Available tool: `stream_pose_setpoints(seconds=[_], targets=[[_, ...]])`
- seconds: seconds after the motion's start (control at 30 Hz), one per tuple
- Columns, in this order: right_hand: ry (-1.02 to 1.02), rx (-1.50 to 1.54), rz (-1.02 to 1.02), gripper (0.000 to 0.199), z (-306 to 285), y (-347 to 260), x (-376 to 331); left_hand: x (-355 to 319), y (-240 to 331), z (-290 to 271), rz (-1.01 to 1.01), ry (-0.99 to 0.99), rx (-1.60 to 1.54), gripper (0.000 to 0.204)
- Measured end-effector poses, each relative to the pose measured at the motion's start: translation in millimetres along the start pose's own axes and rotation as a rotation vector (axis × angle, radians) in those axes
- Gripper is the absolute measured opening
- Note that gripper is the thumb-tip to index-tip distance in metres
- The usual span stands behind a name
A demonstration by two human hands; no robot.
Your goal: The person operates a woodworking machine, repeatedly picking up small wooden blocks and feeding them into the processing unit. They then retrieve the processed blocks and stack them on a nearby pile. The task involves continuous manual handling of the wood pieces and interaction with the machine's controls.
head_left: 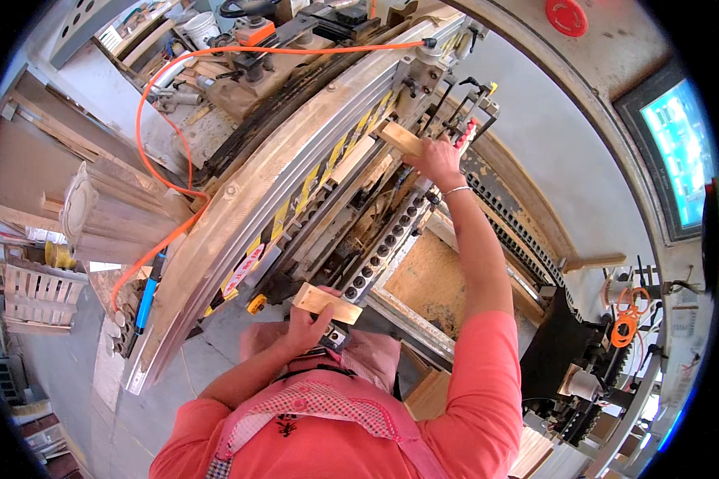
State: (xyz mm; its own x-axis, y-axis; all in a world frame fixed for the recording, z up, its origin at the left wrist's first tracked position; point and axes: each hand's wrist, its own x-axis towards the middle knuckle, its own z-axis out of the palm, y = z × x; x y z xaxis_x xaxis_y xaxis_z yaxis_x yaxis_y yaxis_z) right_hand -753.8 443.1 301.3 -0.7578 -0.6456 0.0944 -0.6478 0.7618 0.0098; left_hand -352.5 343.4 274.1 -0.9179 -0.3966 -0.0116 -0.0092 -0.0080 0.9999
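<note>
My left hand (305, 329) is closed on a short pale wooden block (327, 302), near the close end of a woodworking machine. Farther off to the right, my right hand (438, 164) grips the end of a second short wooden block (399, 139), by the machine's far clamps. Between the two hands runs a metal rail with a row of round black sockets (388, 240). Beside it lie dark bars and wood chips. Some of my right fingers are hidden behind the block and hand.
A curved metal beam (295, 136) with yellow-black striping borders the left side. An orange air hose (140, 120) loops over it. At right are a lit screen (673, 152) and a red emergency button (566, 17). A sawdust-covered wooden board (423, 279) lies in a frame below the rail.
</note>
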Motion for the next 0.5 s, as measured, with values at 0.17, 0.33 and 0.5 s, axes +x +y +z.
stream_pose_setpoints(seconds=[0.17,0.33,0.5], targets=[[-0.073,-0.027,0.036,0.047,-2.9,-2.6,-2.2,-0.1,-15.3,-5.2,-0.018,-0.030,0.041,0.018],[-0.097,-0.009,0.102,0.049,-1.1,-5.1,-1.8,1.6,-19.3,-2.7,0.165,-0.074,0.171,0.019],[-0.103,0.023,0.116,0.049,-8.3,-4.2,0.5,3.8,-15.2,-1.0,0.256,-0.072,0.233,0.020]])
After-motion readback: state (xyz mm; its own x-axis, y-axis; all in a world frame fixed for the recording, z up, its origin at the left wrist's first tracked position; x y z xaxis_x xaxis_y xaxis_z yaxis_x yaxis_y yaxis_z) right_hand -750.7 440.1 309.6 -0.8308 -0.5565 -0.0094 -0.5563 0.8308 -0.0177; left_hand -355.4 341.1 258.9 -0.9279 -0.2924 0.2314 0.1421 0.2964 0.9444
